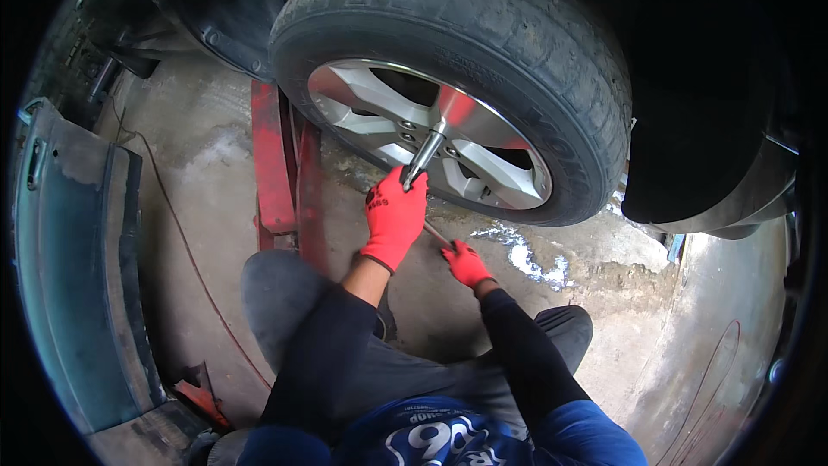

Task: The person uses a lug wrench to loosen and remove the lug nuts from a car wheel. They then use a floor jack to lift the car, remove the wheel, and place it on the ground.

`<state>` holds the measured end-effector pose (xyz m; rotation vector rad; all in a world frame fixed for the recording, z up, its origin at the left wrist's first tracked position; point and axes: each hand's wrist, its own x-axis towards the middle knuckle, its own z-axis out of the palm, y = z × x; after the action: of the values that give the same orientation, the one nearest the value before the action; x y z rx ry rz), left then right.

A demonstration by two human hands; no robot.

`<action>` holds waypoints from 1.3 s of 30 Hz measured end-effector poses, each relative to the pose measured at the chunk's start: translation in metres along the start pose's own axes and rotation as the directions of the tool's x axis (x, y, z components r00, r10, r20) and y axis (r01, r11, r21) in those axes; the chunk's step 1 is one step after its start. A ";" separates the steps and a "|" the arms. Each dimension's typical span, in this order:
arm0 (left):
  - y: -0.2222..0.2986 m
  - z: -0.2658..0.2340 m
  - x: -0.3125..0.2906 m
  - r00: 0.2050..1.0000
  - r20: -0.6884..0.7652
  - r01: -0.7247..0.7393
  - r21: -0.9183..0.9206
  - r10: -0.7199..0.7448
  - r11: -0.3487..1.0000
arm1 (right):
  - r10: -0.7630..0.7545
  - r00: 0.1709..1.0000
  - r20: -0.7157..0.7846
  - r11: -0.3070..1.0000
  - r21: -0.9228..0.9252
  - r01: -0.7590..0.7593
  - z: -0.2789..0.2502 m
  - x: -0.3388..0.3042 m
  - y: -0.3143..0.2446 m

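Just below the hub of an upright car wheel, the left hand (397,220), in a red glove, is closed around the near end of a shiny metal socket tool (423,158). Lower and to its right, the right hand (467,264), gloved alike, is wrapped around a slim bar handle (436,234) that slants up toward the left hand; the joint between bar and socket is hidden by the glove. The socket's far end meets the middle of the silver alloy rim (473,125), among the lug nuts (451,153), though whether it sits fully over one I cannot tell. Around the rim runs a dusty black tyre (565,134).

Below the hands are the person's dark sleeves (530,349), blue shirt (431,431) and bent knees in grey trousers (280,298). Left of the wheel stands a worn red metal post (272,160). Underneath spreads a concrete floor (194,237), with white stains (526,259) right of the right hand. Farther left, a thin cable (178,220) trails across it, near a teal car door (78,259) at the edge.
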<state>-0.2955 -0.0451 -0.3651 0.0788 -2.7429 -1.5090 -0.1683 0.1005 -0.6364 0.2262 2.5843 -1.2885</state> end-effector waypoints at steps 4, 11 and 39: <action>-0.010 0.003 0.003 0.997 -0.031 -0.063 0.084 0.066 0.994 | 0.136 0.961 0.241 0.989 0.022 -0.146 -0.015 0.022 -0.050; -0.033 0.019 0.017 0.915 0.260 0.395 -0.728 -0.307 0.560 | 0.075 0.997 -0.008 0.942 -0.326 -0.074 -0.233 -0.097 -0.076; -0.090 0.032 0.012 0.888 0.245 0.363 -0.893 -0.389 0.267 | -0.312 0.941 -0.132 0.846 -0.490 0.212 -0.274 -0.181 -0.162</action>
<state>-0.3051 -0.0663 -0.4584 0.7631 -1.4051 -2.9015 -0.0751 0.2171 -0.3022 -0.0995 3.0986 -0.6882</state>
